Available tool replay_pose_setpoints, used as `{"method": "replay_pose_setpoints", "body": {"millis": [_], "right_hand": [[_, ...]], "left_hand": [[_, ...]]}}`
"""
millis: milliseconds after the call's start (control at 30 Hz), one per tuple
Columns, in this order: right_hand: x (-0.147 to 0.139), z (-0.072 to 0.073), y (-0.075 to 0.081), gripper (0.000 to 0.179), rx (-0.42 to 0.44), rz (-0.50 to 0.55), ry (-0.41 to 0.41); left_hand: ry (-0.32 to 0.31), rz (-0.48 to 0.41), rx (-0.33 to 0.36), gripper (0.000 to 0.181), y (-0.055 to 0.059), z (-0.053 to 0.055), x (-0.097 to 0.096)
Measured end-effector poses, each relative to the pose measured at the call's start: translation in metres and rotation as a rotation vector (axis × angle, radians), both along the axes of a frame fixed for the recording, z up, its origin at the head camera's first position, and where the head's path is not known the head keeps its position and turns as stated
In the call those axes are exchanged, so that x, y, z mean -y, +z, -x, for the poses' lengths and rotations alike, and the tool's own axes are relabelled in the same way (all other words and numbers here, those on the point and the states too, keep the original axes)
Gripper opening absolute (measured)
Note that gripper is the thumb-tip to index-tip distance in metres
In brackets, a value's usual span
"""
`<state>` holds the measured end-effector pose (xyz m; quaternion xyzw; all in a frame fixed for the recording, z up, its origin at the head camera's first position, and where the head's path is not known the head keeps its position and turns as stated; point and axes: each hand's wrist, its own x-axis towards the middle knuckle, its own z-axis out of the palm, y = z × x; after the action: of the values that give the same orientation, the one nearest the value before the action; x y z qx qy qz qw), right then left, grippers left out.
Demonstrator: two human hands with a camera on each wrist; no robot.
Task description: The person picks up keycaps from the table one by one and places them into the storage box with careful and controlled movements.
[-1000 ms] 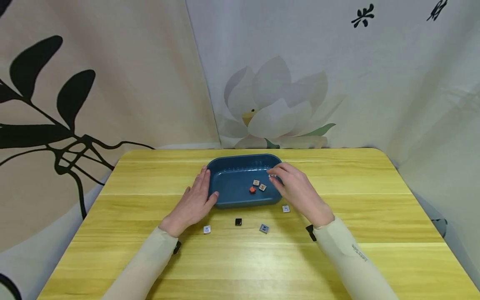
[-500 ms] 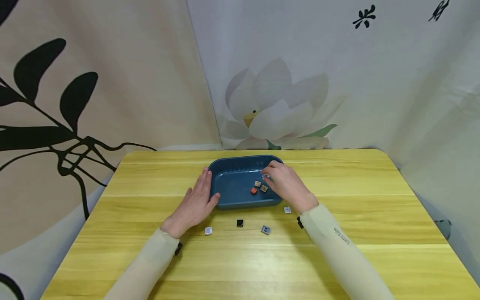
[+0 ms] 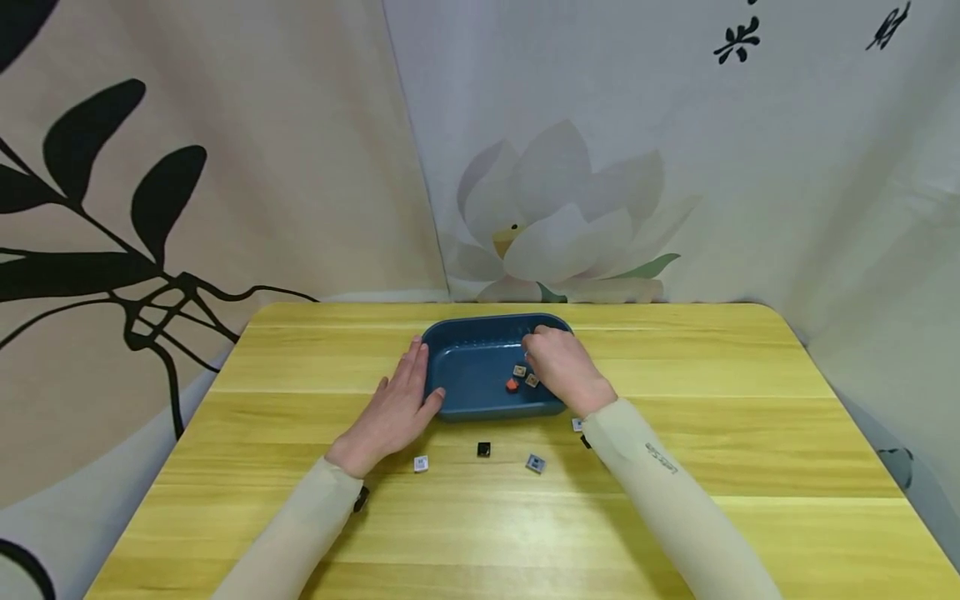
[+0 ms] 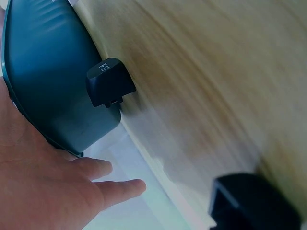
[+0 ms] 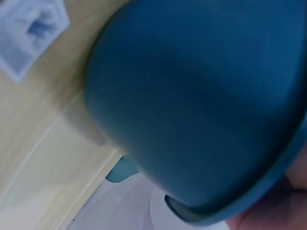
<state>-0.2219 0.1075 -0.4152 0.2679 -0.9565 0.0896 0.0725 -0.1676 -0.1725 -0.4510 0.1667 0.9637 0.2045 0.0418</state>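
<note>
Left hand (image 3: 390,414): laid straight-fingered against outer left end of tray, thumb at near corner; grasping nothing, apparently just steadying.
Right hand (image 3: 566,372): reaching down over right end of tray, curled at fingers; hint of something pale at fingertips, too small to name. Cannot tell if pinching or released.
Backdrop cloth (image 3: 300,167): beyond both hands, printed with leaves and flower.
Wooden table (image 3: 750,408): under both hands and all loose pieces.
Blue tray (image 3: 468,375): between hands, touching left fingers.
Keycaps in: on tray floor, left of and just nearer than right fingertips. Two beige keycaps (image 3: 519,371) plus orange-red piece (image 3: 512,385), close together; exact shape of last unclear.
Keycaps out: four on wood, nearer than tray. White keycap (image 3: 421,464) just right of left wrist; black keycap (image 4: 110,84) between wrists, upright beside tray in left wrist view, legend blurred; blue-grey keycap (image 3: 535,463) between forearms, toward right one; second white keycap (image 3: 577,424) at right cuff, partly hidden.
Tray count: about midway, by judgement. Three inside, perhaps another at right fingertips; four outside, apparently left to collect.
</note>
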Motion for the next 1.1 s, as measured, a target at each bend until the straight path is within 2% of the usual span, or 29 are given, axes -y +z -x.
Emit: {"method": "replay_pose_setpoints", "body": {"millis": [200,333,433,633,733,867,1100], "right_hand": [[0.003,0.005,-0.003,0.009,0.117,-0.024,-0.036],[0.003,0.005,-0.004,0.009,0.152,-0.026,-0.041],[0.0,0.003,-0.002,0.005,0.123,-0.031,-0.022],[-0.013,-0.007,0.008,0.024,0.038,0.041,-0.022],[-0.023,-0.014,0.015,0.029,0.002,0.095,-0.047],[-0.035,-0.027,0.021,0.032,-0.04,0.119,-0.06],[-0.053,-0.049,0.019,0.033,-0.07,0.179,-0.009]], "left_hand": [[0.0,0.007,0.004,0.079,0.0,0.0,-0.001],[0.001,0.006,0.01,0.079,0.0,0.0,-0.001],[0.001,0.0,0.013,0.079,0.0,0.0,-0.001],[0.004,-0.01,0.011,0.08,-0.001,-0.001,0.001],[0.005,-0.006,0.014,0.08,0.0,-0.001,0.001],[0.009,-0.004,0.016,0.08,0.0,-0.001,0.0],[0.012,-0.002,0.01,0.079,0.0,-0.001,-0.002]]}}
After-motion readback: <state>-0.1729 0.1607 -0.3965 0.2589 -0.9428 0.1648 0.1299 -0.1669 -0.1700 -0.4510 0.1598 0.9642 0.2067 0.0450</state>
